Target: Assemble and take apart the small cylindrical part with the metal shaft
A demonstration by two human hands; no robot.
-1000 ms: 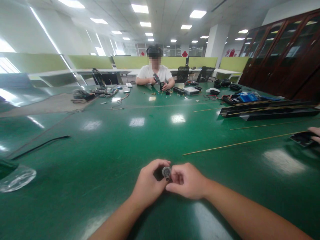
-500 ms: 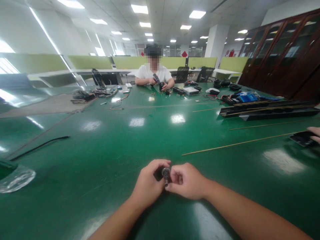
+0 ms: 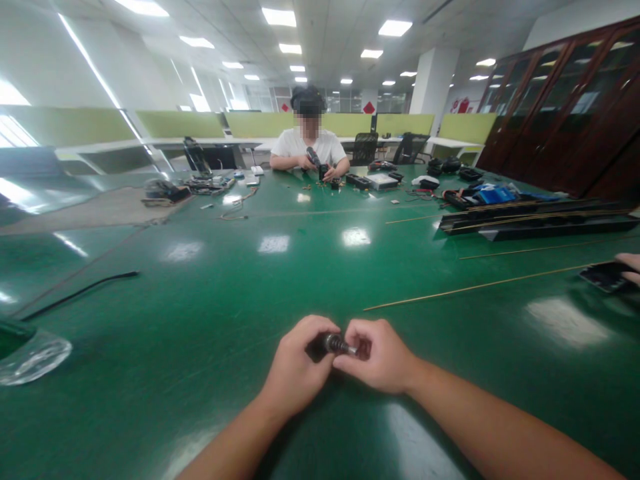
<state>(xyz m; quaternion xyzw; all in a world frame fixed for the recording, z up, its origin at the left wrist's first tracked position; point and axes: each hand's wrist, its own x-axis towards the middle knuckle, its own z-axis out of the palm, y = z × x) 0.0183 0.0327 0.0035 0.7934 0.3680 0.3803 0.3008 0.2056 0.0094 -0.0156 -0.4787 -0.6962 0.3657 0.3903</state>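
Low in the middle of the head view, my left hand (image 3: 300,360) is wrapped round a small dark cylindrical part with a ribbed metal end (image 3: 337,344). That ribbed end points right, and its narrow bright tip reaches into the curled fingers of my right hand (image 3: 383,357). Thumb and fingers of the right hand close about the tip. Much of the dark body is hidden in my left palm, so its exact kind does not show. Both hands are just above the green tabletop (image 3: 225,320).
A thin brass-coloured rod (image 3: 475,288) lies ahead to the right, near another person's hand (image 3: 631,270) on a black object. Black channels (image 3: 540,223) lie beyond. A clear dish (image 3: 43,360) and black cable (image 3: 80,293) are left. A person (image 3: 313,147) opposite holds a power tool.
The ribbed end of the part has swung from pointing toward me to pointing right. My right hand has shifted slightly up and away, its fingers now about the tip.
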